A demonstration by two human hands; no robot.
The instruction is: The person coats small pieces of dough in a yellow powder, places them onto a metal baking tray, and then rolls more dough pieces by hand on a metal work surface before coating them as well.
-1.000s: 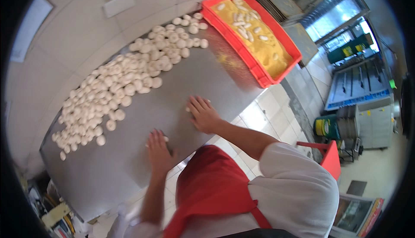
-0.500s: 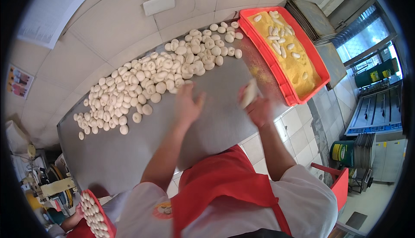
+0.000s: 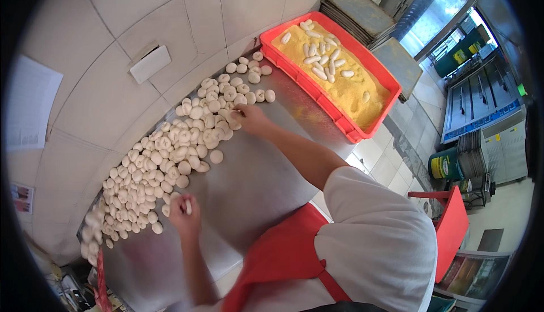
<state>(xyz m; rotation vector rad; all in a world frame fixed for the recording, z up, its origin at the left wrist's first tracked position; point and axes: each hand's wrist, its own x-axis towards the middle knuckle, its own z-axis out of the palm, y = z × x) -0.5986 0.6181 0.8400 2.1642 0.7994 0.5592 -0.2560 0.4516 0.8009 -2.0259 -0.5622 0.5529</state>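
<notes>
Left hand (image 3: pixel 186 215): near the lower edge of the dough pile, fingers clamped on a small white dough piece (image 3: pixel 188 206).
Right hand (image 3: pixel 248 118): at the upper part of the pile, fingertips at the rounds there; whether they grip one, I cannot tell.
Dough pile (image 3: pixel 175 154): pale rounds heaped along the wall (image 3: pixel 187 34), on the metal surface (image 3: pixel 238 167); a few lie loose at its edges.
Left end: blurred rounds (image 3: pixel 92 232), with a red edge (image 3: pixel 100 283) just below them.
Red tub (image 3: pixel 309 87): on the surface, beyond the right hand, holding yellow crumbs (image 3: pixel 357 95).
Long pieces (image 3: pixel 323 60): white, lying on the crumbs, mostly toward the tub's upper end.
Trays (image 3: pixel 362 9): stacked just behind the tub.
Clothing: red apron (image 3: pixel 272 261) over a white shirt (image 3: pixel 379 227).
Red chair (image 3: pixel 453 230): on the right, apart from the surface.
</notes>
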